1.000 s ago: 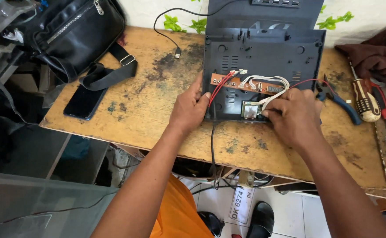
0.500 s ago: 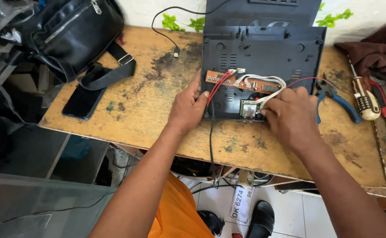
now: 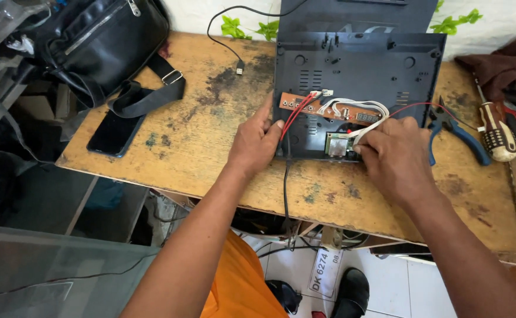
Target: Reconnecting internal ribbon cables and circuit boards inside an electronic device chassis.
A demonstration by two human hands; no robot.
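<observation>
A dark, opened electronics case point(image 3: 358, 65) lies upside-down on the worn wooden table point(image 3: 199, 153). Inside it sit a narrow brown circuit board point(image 3: 305, 107) with red and white wires point(image 3: 352, 109), and a small green board point(image 3: 336, 144) near the front edge. My left hand point(image 3: 257, 141) rests against the case's front left corner, fingers touching its edge. My right hand point(image 3: 394, 154) pinches the white wires beside the small green board. A black cable point(image 3: 285, 188) runs off the table's front edge.
A black shoulder bag point(image 3: 93, 41) and a dark phone point(image 3: 115, 133) lie at the left. Blue-handled pliers point(image 3: 455, 132), a screwdriver point(image 3: 496, 132) and other tools lie at the right, with a dark brown cloth point(image 3: 499, 65) behind them. A thin black cable with plug point(image 3: 238, 65) trails from the back.
My right hand has shifted slightly over the small green board, taking the white wires between its fingers. My left hand stays at the case's corner.
</observation>
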